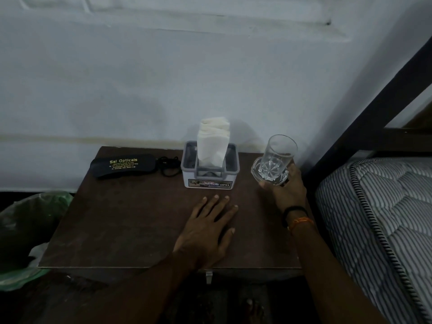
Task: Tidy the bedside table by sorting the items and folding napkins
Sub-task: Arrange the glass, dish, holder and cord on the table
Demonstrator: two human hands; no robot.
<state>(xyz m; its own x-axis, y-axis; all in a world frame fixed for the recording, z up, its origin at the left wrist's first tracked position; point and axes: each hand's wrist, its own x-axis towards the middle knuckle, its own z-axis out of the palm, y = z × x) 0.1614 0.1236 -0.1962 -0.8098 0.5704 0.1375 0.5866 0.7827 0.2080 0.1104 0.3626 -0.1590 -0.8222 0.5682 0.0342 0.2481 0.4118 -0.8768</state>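
One dark brown wooden bedside table, wall behind, striped mattress at right. One grey plastic napkin holder at back centre, white folded napkins upright inside; count unclear. One black soft spectacle case, gold lettering, back left, black cord beside. One clear cut-glass tumbler, tilted, back right. Right hand clamped round tumbler base. Left hand flat, fingers spread, holding nothing. Advice: level tumbler, set down clear of edge, gently.
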